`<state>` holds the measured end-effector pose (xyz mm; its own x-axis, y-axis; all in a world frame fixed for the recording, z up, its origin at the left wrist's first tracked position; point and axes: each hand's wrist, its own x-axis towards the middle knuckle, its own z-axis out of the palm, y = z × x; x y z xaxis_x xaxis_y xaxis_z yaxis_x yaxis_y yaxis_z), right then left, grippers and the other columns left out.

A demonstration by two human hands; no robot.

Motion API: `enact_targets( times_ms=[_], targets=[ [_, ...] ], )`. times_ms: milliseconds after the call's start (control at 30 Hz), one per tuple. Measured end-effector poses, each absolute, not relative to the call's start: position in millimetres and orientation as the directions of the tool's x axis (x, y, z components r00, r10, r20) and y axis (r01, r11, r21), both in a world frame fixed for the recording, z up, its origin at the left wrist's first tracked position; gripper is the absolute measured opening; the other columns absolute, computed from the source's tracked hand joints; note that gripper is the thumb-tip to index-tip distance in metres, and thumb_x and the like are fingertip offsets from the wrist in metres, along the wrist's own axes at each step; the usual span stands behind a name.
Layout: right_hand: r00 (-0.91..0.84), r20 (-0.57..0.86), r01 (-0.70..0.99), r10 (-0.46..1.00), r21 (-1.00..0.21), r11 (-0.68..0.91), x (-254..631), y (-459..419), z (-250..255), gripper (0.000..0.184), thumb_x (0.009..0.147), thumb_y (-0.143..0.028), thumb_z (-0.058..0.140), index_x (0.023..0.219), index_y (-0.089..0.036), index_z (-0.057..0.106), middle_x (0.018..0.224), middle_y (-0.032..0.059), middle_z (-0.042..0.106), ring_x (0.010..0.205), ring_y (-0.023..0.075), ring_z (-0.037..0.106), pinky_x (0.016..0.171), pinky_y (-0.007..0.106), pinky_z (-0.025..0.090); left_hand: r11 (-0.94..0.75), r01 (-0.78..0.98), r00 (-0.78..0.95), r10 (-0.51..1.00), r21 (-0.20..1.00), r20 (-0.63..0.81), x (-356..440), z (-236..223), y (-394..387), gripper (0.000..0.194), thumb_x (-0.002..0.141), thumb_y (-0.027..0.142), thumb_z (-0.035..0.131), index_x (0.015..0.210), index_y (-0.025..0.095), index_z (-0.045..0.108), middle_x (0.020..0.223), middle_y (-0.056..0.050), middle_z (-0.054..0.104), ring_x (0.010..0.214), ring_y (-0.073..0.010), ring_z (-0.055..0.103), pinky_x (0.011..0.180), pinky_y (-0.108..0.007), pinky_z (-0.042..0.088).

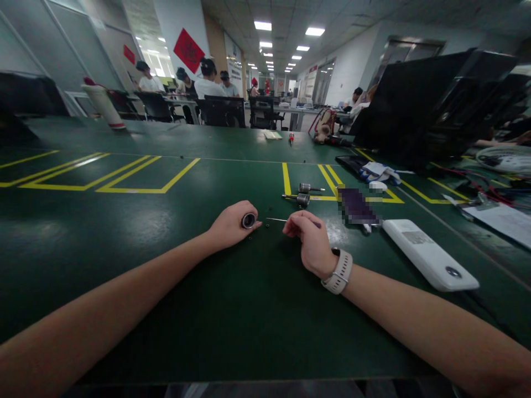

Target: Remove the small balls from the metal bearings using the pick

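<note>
My left hand [229, 225] rests on the green table [124, 243] with its fingers wrapped round a small dark metal cylinder [248, 220], its round end facing me. My right hand [307, 239], a white watch on the wrist, is closed in a pinch on a thin screwdriver [277, 220] whose metal shaft points left toward the cylinder. A few tiny dark specks, perhaps screws [267, 225], lie on the table between the two hands.
Two more metal cylinders with shafts [306, 188] [301, 198] lie just beyond my hands. A white oblong device [431, 256] and white gloves [379, 173] sit to the right, beside a black case [418, 105]. Yellow lines mark the table. Seated people work at far desks.
</note>
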<state>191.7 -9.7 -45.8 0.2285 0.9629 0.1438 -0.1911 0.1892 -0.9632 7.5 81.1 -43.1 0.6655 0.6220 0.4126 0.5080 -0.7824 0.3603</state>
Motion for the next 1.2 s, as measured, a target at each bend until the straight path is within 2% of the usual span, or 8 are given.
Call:
enact_targets(
  times_ms=[133,333,433,567,767,933,1067,1200],
  targets=[
    [0.273,0.094,-0.197,0.958,-0.969,0.151,189.5,-7.7,-43.9,0.009,0.072,-0.026,0.060,0.069,-0.018,0.060,0.069,-0.0005,0.060,0.068,0.0139,0.054,0.064,0.028,0.041,-0.764,0.528,0.622,0.645,0.370,0.445,8.9,-41.4,79.0,0.021,0.078,0.036,0.062,0.075,0.017,0.053,0.077,-0.001,0.054,0.071,-0.0155,0.052,0.064,-0.029,0.041],
    [0.264,0.073,-0.078,0.962,-0.992,0.097,187.4,-3.8,-48.3,0.015,0.074,-0.030,0.062,0.086,-0.020,0.061,0.089,0.0026,0.063,0.086,0.0177,0.058,0.077,0.033,0.044,-0.660,0.611,0.416,0.738,0.437,0.532,7.7,-40.9,78.6,0.025,0.078,0.041,0.061,0.075,0.017,0.052,0.076,-0.001,0.054,0.071,-0.0162,0.052,0.064,-0.029,0.041],
    [0.251,0.089,-0.032,0.964,-0.994,0.101,187.4,-2.9,-50.5,0.017,0.078,-0.031,0.058,0.090,-0.020,0.060,0.093,0.0035,0.063,0.089,0.0181,0.058,0.080,0.035,0.044,-0.685,0.584,0.484,0.724,0.435,0.491,7.4,-40.8,80.8,0.032,0.075,0.047,0.063,0.074,0.017,0.052,0.076,-0.001,0.053,0.070,-0.0162,0.051,0.063,-0.029,0.041],
    [0.246,0.122,-0.027,0.962,-0.991,0.133,187.0,-3.1,-50.9,0.017,0.081,-0.031,0.055,0.093,-0.020,0.059,0.094,0.0040,0.063,0.091,0.0181,0.059,0.081,0.035,0.045,-0.782,0.526,0.683,0.623,0.336,0.381,9.8,-37.9,80.9,0.051,0.065,0.065,0.063,0.070,0.016,0.052,0.078,-0.004,0.053,0.070,-0.0178,0.051,0.063,-0.031,0.041],
    [0.223,0.136,0.033,0.965,-0.991,0.132,187.4,-2.5,-53.5,0.015,0.081,-0.030,0.055,0.092,-0.020,0.059,0.096,0.0046,0.063,0.092,0.0187,0.059,0.082,0.036,0.045,-0.836,0.499,0.770,0.548,0.226,0.326,13.0,-33.5,73.4,0.054,0.074,0.069,0.050,0.072,0.015,0.054,0.083,-0.007,0.054,0.074,-0.0192,0.052,0.066,-0.032,0.042],
    [0.220,0.139,0.092,0.966,-0.988,0.122,186.8,-2.7,-54.7,0.013,0.082,-0.028,0.052,0.092,-0.021,0.058,0.098,0.0045,0.063,0.092,0.0192,0.058,0.083,0.037,0.045,-0.734,0.620,0.564,0.663,0.279,0.492,10.1,-37.8,76.8,0.053,0.075,0.069,0.047,0.071,0.016,0.051,0.079,-0.005,0.051,0.072,-0.0190,0.050,0.065,-0.033,0.041],
    [0.211,0.197,0.317,0.958,-0.940,0.124,183.5,-0.2,-51.5,0.012,0.083,-0.022,0.049,0.093,-0.020,0.055,0.102,0.0053,0.061,0.096,0.0199,0.056,0.088,0.038,0.042,-0.642,0.671,0.398,0.734,0.371,0.550,8.3,-40.4,80.9,0.051,0.076,0.069,0.047,0.068,0.018,0.047,0.074,-0.002,0.048,0.069,-0.0179,0.047,0.061,-0.031,0.039],
    [0.085,0.210,0.580,0.974,-0.805,0.123,179.4,16.3,-49.6,0.021,0.084,-0.019,0.046,0.106,-0.018,0.048,0.107,0.0100,0.057,0.098,0.0221,0.055,0.086,0.040,0.043,-0.591,0.689,0.288,0.755,0.420,0.590,7.0,-40.1,80.4,0.050,0.077,0.069,0.045,0.067,0.019,0.045,0.071,-0.002,0.046,0.068,-0.0179,0.046,0.061,-0.032,0.038]
  ],
)
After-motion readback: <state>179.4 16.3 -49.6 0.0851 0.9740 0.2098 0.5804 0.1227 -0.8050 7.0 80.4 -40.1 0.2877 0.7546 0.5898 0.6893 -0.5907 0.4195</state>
